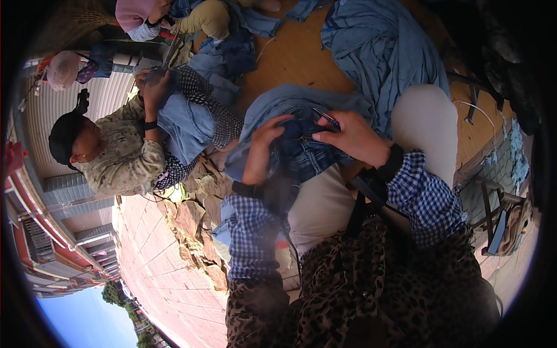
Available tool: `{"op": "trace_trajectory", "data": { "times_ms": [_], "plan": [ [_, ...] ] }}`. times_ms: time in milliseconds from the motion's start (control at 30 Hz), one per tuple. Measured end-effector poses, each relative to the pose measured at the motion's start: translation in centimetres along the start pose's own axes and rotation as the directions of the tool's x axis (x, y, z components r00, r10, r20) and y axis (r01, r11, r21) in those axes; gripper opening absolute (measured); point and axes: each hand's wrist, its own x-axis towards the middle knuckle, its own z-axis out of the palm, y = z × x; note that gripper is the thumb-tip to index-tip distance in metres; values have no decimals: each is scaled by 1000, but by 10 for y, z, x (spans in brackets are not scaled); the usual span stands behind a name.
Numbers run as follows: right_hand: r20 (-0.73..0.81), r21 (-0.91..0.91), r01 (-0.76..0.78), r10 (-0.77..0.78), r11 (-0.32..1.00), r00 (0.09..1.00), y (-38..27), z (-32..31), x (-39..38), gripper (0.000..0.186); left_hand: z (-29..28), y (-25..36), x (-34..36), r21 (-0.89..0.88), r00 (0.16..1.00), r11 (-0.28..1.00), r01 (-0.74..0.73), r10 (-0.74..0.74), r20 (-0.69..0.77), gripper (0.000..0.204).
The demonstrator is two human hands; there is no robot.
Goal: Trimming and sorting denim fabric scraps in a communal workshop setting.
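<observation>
My right hand [354,136] is closed around a small silvery metal tool [323,116], its exact kind hard to tell, held over dark blue denim [310,161] in my lap. My left hand [264,145] is closed on the bunched top of that denim, left of the tool. A lighter blue cloth [316,95] lies curved behind and beneath my hands, and my beige-clad knee [423,127] rises at the right.
A co-worker [110,145] in camouflage sits at left, handling blue cloth; another person [203,20] works at top left. Loose denim pieces [380,52] lie on a wooden board [278,58]. Torn cardboard [200,226] lines the pink pavement [151,249]. A metal stand [493,214] stands right.
</observation>
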Motion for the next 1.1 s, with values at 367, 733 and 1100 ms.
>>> {"op": "trace_trajectory", "data": {
  "times_ms": [367, 733, 1100],
  "plan": [
    [-1, 134, -128, 129, 983, 992, -4, 4, 2, 18, -11, 15, -75, 878, 914, 478, 15, 350, -206, 43],
    [217, 260, -309, 256, 915, 942, -15, -6, -2, 19, 6, 27, -64, -28, 856, 997, -70, 45, -514, 17],
    [222, 394, -301, 227, 869, 948, -20, -6, -6, 28, 28, 51, -62, 436, 813, 882, -181, 383, -438, 16]
  ]
}}
